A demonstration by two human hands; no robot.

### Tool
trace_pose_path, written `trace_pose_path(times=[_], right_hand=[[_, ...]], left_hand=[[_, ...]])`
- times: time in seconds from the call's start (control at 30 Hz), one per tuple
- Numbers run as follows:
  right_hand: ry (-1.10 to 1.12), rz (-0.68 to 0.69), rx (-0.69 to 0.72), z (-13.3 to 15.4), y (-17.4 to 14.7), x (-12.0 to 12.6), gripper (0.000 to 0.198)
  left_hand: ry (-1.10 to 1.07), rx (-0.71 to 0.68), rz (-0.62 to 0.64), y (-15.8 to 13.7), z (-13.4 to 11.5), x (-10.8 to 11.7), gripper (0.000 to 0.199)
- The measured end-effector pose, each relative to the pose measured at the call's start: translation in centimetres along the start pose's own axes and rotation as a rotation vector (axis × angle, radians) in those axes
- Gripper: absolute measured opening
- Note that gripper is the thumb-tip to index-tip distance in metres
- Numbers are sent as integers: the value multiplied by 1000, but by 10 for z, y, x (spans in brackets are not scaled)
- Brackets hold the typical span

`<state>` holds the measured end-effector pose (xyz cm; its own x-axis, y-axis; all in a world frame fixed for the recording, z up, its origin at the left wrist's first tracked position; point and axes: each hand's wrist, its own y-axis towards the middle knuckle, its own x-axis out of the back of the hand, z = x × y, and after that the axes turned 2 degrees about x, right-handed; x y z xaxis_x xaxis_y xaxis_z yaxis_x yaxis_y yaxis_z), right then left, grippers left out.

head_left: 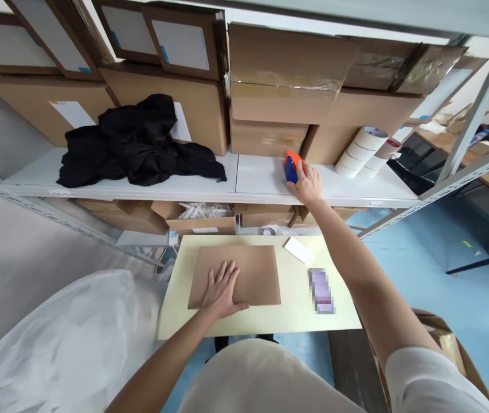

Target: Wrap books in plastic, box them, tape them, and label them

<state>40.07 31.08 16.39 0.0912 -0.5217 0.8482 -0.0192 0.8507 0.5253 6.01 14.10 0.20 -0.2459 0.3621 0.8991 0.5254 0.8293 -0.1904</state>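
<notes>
My left hand (223, 291) lies flat with fingers spread on a closed brown cardboard box (259, 275), which rests on the pale yellow table (244, 324). My right hand (309, 184) reaches forward to the white shelf (259, 175), its fingers closed around an orange and blue tape dispenser (291, 166). Part of the dispenser is hidden by the fingers. To the right of that hand, stacked tape rolls (360, 152) stand on the same shelf. On the table's right side lie a small white box (298, 250) and a blurred purple object (321, 291).
Large cartons (287, 69) fill the back of the shelf. Black cloth (136, 143) lies on its left part. Below, an open carton (203, 221) holds white items. A big translucent bag (67, 344) bulges at the lower left. The metal rack post (478, 109) rises at right.
</notes>
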Motion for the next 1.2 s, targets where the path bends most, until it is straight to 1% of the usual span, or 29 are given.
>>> trace_pose_path(times=[0.07, 0.13, 0.17, 0.2, 0.23, 0.3, 0.33, 0.37, 0.43, 0.5, 0.53, 0.6, 0.67, 0.73, 0.8, 0.87, 0.93, 1.0, 1.1, 1.13, 1.2], right_hand=[[99, -129, -12, 14, -29, 11, 58], [262, -183, -27, 38, -72, 19, 49], [377, -137, -19, 54, -97, 21, 43], [511, -37, 5, 70, -124, 20, 38], [648, 97, 15, 88, -150, 18, 33], [899, 342, -44, 120, -196, 10, 28], [983, 407, -110, 133, -213, 5, 27], [1056, 432, -192, 144, -226, 0, 28], [1191, 441, -344, 157, -240, -6, 28], [1271, 433, -431, 162, -241, -6, 26], [1279, 438, -440, 163, -240, -3, 24], [1234, 463, -415, 164, -235, 4, 18], [1107, 484, -369, 168, -233, 12, 14], [898, 477, -325, 174, -232, 19, 14], [688, 475, -285, 180, -234, 23, 15], [561, 509, -272, 183, -236, 24, 16], [508, 582, -299, 181, -236, 22, 18], [456, 692, -329, 175, -237, 16, 18], [277, 879, -321, 165, -239, 4, 17], [201, 916, -309, 164, -241, 0, 17], [91, 940, -284, 162, -245, -8, 19]], left_hand=[[-152, -9, -60, -1, 2, 0, 88], [-399, -11, -125, -1, 1, -1, 75], [-559, -8, -146, -2, -1, -1, 68], [-733, -6, -149, -3, -5, 0, 62], [-907, -3, -140, -5, -9, 1, 57], [-1192, 1, -93, -10, -19, 3, 51], [-1285, 1, -68, -13, -24, 4, 49], [-1344, 0, -51, -16, -28, 5, 48], [-1388, -3, -33, -21, -33, 7, 45], [-1383, -14, -13, -26, -34, 7, 43], [-1371, -22, 0, -27, -34, 6, 41], [-1337, -45, 26, -29, -31, 6, 40], [-1277, -74, 40, -31, -29, 6, 42], [-1162, -103, 17, -33, -27, 7, 45], [-993, -121, -32, -34, -25, 8, 45], [-826, -105, -102, -34, -21, 10, 46], [-694, -47, -179, -33, -12, 11, 52], [-558, 5, -251, -33, 1, 12, 56], [-329, 31, -302, -36, 22, 15, 49], [-275, 47, -316, -38, 28, 16, 46], [-227, 108, -362, -42, 41, 16, 42]])
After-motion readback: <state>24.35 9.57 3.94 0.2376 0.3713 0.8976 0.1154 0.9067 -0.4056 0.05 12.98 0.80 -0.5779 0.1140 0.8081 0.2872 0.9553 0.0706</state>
